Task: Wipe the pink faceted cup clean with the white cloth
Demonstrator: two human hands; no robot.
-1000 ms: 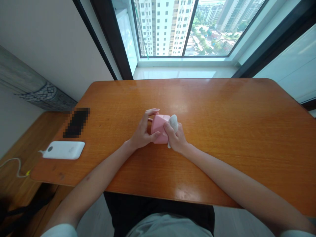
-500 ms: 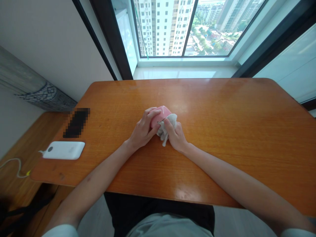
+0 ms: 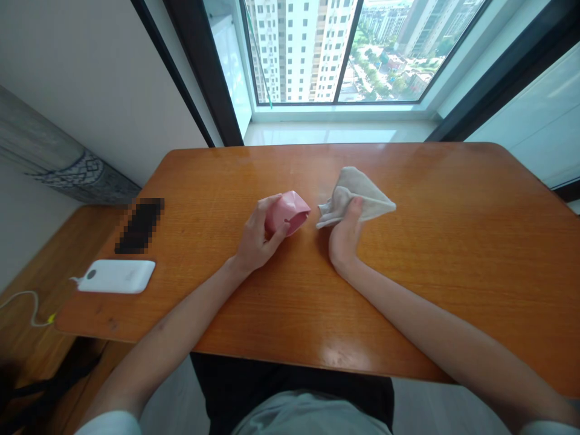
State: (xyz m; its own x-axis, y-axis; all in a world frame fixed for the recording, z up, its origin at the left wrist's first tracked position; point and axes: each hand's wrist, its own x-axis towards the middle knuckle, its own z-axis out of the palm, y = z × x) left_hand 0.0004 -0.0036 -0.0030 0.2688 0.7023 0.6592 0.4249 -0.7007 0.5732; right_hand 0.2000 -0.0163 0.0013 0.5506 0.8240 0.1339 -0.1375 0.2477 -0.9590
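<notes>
Gripping a pink box (image 3: pixel 289 212) above the table (image 3: pixel 453 272), the left hand (image 3: pixel 256 239) closes around it; the right hand (image 3: pixel 344 237) pinches a cloth (image 3: pixel 357 196) just beside

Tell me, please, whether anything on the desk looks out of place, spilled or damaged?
Nothing stands out. The left hand holds the pink object tilted off the wooden desk, the right hand grips a crumpled cloth, and the white power bank lies flat. No spill shows.
</notes>
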